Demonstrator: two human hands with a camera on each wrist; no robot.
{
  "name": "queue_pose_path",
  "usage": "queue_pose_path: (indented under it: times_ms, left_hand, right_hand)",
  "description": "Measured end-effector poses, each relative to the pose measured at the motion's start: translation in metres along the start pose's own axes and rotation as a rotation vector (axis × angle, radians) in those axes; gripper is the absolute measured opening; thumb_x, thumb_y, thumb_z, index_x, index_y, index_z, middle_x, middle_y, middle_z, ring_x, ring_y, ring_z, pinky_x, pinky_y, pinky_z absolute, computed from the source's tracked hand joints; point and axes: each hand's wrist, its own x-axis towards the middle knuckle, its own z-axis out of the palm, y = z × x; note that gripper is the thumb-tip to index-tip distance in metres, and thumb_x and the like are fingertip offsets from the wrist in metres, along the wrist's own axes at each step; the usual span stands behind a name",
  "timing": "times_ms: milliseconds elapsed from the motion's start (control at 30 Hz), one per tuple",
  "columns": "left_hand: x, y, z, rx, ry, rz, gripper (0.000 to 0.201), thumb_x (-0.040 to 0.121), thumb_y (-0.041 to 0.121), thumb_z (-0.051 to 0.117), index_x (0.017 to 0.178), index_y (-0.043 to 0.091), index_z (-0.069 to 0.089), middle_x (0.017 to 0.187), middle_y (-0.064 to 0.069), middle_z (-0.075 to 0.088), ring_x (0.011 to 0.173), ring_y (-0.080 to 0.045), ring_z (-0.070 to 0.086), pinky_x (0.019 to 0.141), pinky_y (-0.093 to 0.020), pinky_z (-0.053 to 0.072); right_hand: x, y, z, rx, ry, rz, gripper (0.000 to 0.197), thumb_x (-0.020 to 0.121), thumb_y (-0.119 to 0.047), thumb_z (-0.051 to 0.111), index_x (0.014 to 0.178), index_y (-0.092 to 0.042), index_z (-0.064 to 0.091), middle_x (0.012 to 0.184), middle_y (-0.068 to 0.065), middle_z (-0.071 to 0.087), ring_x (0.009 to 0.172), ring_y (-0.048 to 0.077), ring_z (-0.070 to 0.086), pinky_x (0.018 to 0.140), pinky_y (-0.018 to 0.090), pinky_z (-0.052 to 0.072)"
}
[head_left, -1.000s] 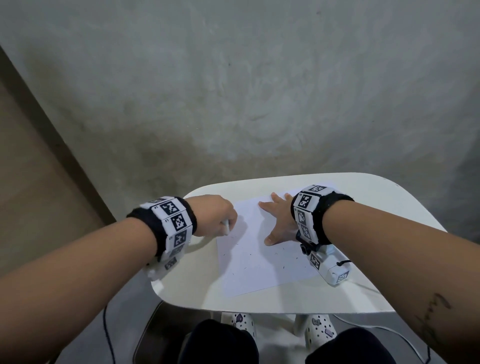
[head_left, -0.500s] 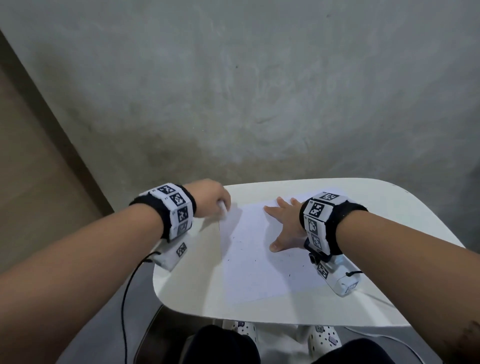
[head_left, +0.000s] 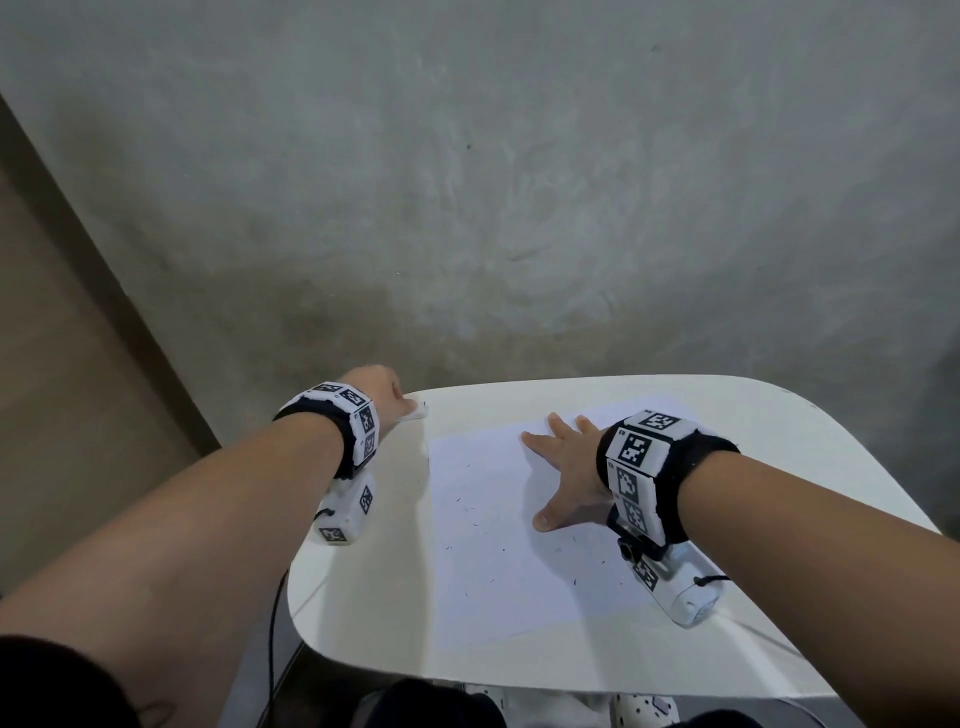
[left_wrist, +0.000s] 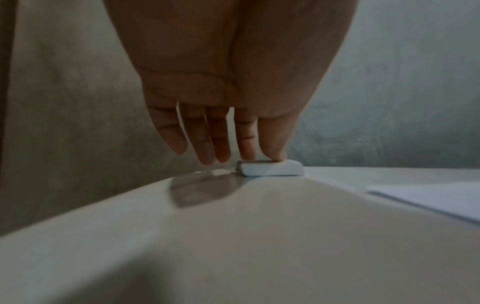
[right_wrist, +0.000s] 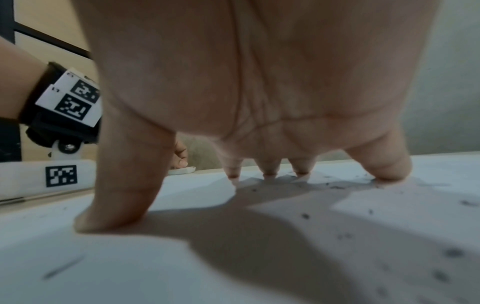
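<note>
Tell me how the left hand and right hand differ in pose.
The left hand touches the eraser at the far corner of the table with its fingertips; the right hand presses on the paper. The left hand's fingers lie close together; the right hand's are splayed. Both have uncurled fingers and grip nothing.

The eraser (head_left: 418, 412) is sitting at the tabletop's (head_left: 363, 587) far left corner, and the left hand (head_left: 376, 387), touching it with its fingertips, is blocking that corner. The right hand (head_left: 569, 478) is lying spread on the far part of the paper (head_left: 493, 571), filling the middle. The paper's near half, the strip along the left edge and the far right corner are lying open to a reach.
</note>
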Motion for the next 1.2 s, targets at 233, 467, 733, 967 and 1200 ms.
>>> queue_pose_path:
  times_ms: [233,467,733,967,1200]
  left_hand:
    - [-0.027,0.026,-0.007,0.011,-0.080,0.290,0.019,0.086,0.040,0.066,0.092,0.021,0.064,0.093,0.004,0.064,0.089,-0.020,0.060,0.079,-0.029,0.048]
    - [-0.039,0.041,-0.009,0.079,-0.386,0.194,0.048,0.085,0.056,0.063,0.105,0.012,0.059,0.098,0.000,0.056,0.088,-0.020,0.050,0.071,-0.027,0.037]
    - [-0.055,0.034,-0.016,-0.112,-0.217,0.277,0.006,0.087,0.014,0.063,0.083,0.013,0.058,0.066,0.004,0.060,0.064,-0.017,0.054,0.057,-0.022,0.038]
    - [-0.068,0.033,-0.033,-0.327,-0.046,0.302,0.009,0.091,0.013,0.061,0.083,0.015,0.059,0.063,0.003,0.068,0.058,-0.013,0.058,0.065,-0.031,0.047]
    - [-0.081,0.039,-0.056,-0.467,0.095,0.387,0.016,0.089,0.008,0.063,0.076,0.016,0.057,0.065,-0.004,0.069,0.064,-0.022,0.064,0.067,-0.038,0.053]
  right_hand:
    - [-0.003,-0.001,-0.002,-0.009,-0.012,0.009,0.108,0.071,-0.067,0.062,0.150,-0.037,-0.006,0.160,0.001,-0.013,0.147,0.034,-0.006,0.116,0.057,0.012]
    - [-0.011,-0.002,0.000,0.020,0.044,0.010,0.104,0.073,-0.064,0.062,0.151,-0.037,-0.001,0.161,0.000,-0.009,0.147,0.033,-0.003,0.117,0.055,0.011]
    - [-0.021,0.005,-0.013,0.130,0.063,0.000,0.105,0.074,-0.059,0.067,0.153,-0.030,0.003,0.161,0.001,-0.008,0.148,0.026,0.003,0.118,0.048,0.014]
    - [-0.059,0.098,-0.025,0.699,0.471,0.353,0.089,0.076,-0.038,0.078,0.144,-0.005,0.031,0.145,0.015,0.041,0.131,0.028,0.043,0.101,0.033,0.036]
    - [-0.085,0.144,0.000,1.176,0.564,0.369,0.017,0.081,-0.006,0.072,0.095,-0.010,0.066,0.102,0.021,0.070,0.085,0.027,0.063,0.088,0.043,0.051]
